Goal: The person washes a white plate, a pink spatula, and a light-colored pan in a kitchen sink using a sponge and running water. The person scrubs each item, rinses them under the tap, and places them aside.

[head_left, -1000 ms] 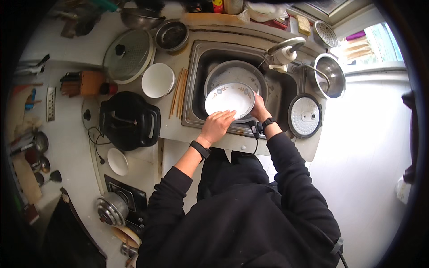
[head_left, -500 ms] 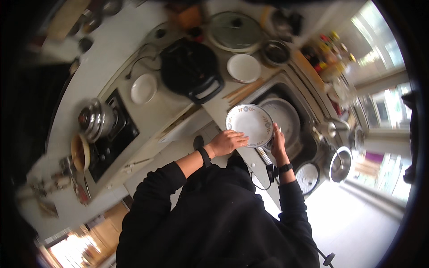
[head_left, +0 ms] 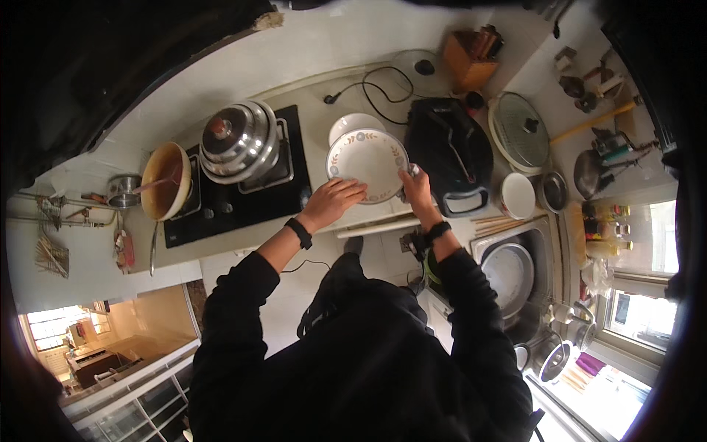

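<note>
A white plate (head_left: 367, 163) with a grey and tan flower border is in both my hands, above the counter. My left hand (head_left: 335, 202) grips its near left rim, fingers lying over the edge. At the near right rim my right hand (head_left: 418, 193) is closed, thumb on top; its other fingers are partly hidden. Something small and shiny shows by the right fingers, too small to name. Just beyond the plate, a second plain white dish (head_left: 355, 121) sits on the counter, partly covered from view.
A black gas stove (head_left: 234, 214) with a steel steamer pot (head_left: 247, 147) and a tan pan (head_left: 166, 184) is at left. Right of the plate stands a black electric griddle (head_left: 449, 144), its cord lying behind. A sink (head_left: 549, 254) holding a large basin (head_left: 508, 276) lies at right.
I have turned left from the sink toward the stove side. The plate has moved with both hands, from over the sink's edge to beside the plain white dish.
</note>
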{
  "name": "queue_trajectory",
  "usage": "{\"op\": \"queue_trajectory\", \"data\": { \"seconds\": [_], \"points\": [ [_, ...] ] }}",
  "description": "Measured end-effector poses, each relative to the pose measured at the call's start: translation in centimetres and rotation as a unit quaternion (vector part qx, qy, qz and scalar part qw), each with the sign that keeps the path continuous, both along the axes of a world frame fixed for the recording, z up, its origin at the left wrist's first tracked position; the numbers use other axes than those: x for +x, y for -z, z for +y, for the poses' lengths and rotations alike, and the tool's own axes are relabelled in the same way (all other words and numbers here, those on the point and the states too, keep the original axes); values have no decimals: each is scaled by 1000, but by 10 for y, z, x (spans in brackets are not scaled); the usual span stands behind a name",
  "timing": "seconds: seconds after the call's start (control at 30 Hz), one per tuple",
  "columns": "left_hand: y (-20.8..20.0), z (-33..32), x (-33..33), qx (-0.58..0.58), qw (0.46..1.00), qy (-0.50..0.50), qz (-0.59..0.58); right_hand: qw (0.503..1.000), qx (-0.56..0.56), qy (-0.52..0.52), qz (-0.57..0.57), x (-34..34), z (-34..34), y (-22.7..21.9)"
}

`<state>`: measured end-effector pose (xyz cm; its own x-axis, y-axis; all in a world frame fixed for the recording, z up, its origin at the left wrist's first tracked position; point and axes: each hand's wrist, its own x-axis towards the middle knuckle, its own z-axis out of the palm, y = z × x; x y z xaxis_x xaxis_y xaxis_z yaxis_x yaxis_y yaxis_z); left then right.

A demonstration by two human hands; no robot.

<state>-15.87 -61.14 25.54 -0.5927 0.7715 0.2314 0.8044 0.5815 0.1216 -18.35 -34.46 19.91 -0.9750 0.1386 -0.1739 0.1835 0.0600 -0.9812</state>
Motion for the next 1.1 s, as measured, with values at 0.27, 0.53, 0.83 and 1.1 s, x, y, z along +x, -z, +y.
{"op": "queue_trajectory", "data": {
  "seconds": [0.27, 0.53, 0.83, 1.1],
  "points": [
    [78, -40, -126, -6, 998, -11, -54, 971, 209, 67, -94, -134, -51, 79],
    [129, -39, -148, -68, 994, -6, -89, 945, 299, 11, -134, -153, -45, 99],
    [147, -32, -152, -56, 996, 0, -71, 932, 330, 91, -119, -148, -51, 93],
    [145, -26, -140, -65, 996, -11, -63, 928, 345, 119, 78, -125, -79, 65]
  ]
}}
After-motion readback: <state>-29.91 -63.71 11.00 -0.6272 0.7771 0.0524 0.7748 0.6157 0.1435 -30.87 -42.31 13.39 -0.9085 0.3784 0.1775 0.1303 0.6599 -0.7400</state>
